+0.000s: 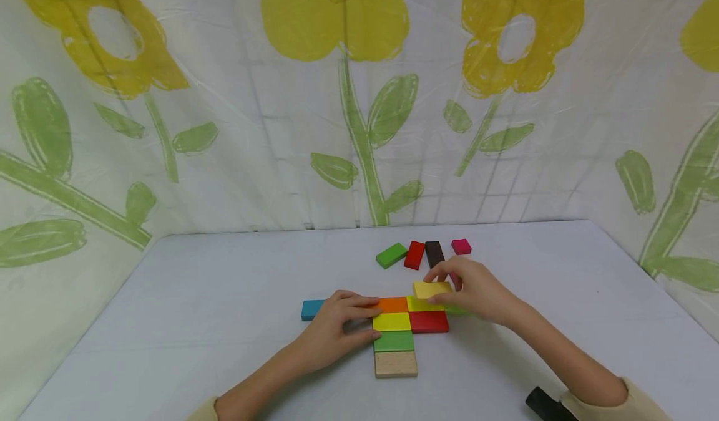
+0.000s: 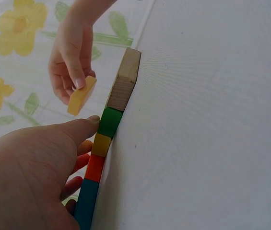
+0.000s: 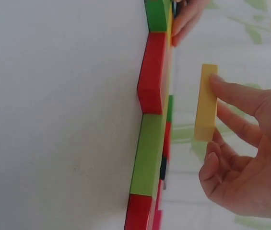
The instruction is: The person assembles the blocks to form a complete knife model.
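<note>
In the head view, my right hand [image 1: 480, 290] pinches a pale yellow block [image 1: 428, 290] between thumb and fingers, above the flat arrangement of blocks. The right wrist view shows a gap between this block and the row below. My left hand [image 1: 336, 329] rests at the arrangement's left side, its fingertips near the orange block [image 1: 393, 304] and its thumb touching the green block [image 1: 394, 341]. Yellow [image 1: 391, 322], red [image 1: 429, 322] and natural wood [image 1: 396, 365] blocks lie joined to these. A blue block [image 1: 312, 310] is partly covered by the left hand.
Behind the arrangement lie loose green [image 1: 391, 256], red [image 1: 414, 255], black [image 1: 434, 254] and magenta [image 1: 461, 246] blocks on the white table [image 1: 224, 284]. A flowered cloth [image 1: 281, 128] hangs beyond the far edge. A black object [image 1: 547, 403] sits by the right sleeve.
</note>
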`<state>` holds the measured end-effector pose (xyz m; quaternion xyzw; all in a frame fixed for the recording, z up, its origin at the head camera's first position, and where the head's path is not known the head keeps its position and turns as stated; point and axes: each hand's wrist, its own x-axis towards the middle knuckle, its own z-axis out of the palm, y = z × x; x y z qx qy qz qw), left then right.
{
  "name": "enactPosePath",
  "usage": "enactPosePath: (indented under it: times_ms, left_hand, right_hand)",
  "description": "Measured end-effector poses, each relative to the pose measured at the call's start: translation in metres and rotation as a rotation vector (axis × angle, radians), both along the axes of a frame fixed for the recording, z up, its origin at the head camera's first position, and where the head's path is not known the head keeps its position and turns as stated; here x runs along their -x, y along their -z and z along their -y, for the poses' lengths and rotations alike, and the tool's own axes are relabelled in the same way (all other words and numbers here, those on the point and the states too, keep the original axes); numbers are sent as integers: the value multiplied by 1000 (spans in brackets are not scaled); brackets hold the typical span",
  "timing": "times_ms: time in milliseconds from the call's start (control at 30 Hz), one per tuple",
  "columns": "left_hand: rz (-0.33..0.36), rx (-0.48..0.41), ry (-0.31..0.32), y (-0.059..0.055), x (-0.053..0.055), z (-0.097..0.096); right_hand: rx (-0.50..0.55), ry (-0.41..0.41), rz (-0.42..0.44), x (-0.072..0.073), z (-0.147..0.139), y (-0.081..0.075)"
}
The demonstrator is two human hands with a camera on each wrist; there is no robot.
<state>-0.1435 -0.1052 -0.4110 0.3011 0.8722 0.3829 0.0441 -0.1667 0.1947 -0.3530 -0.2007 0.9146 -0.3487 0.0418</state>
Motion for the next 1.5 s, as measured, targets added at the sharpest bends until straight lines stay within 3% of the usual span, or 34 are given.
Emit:
enactPosePath:
  times_ms: [300,533,967,1500]
  left_hand:
    - [-2,-7,2,0,0,0]
    - [-9,-9,5,1,0,1]
    - [0,-4,1,0,0,0]
    - [1,-5,1,2,1,0]
  right_hand:
    - [19,-1,12,-27,-1,3]
    - [7,-21,16,-39,-3,8]
    - [7,-18,85,-48,1,14]
    - [-20,-31,80,-49,5,24]
